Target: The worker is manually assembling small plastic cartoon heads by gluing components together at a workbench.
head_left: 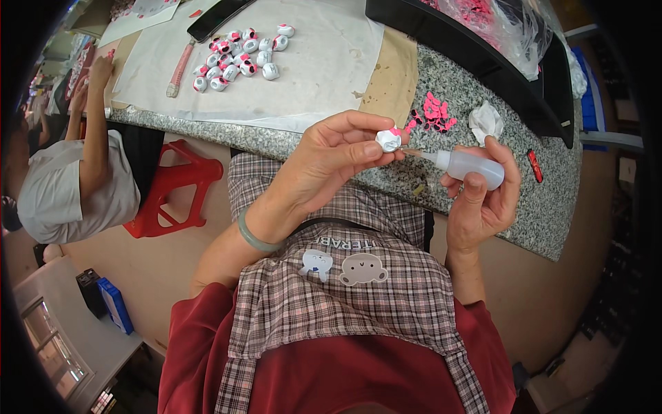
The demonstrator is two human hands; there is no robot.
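Observation:
My left hand [334, 155] pinches a small white bead-like piece [388, 141] with a pink spot between thumb and fingertips, held over the table's front edge. A clear squeeze bottle [469, 165] lies in my right hand [479, 196], its thin nozzle pointing left and touching the white piece. Small pink cut-outs [433, 114] lie on the speckled stone table [496, 207] just behind my hands. Several finished white-and-pink pieces [238, 55] sit in a cluster on white paper [324, 62] at the far left.
A crumpled white tissue [486, 121] lies right of the pink cut-outs. A black tray [476, 58] with a plastic bag stands at the back right. A phone [217, 17] and pink pen [179, 69] lie near the cluster. Another person [76, 179] sits left beside a red stool [172, 186].

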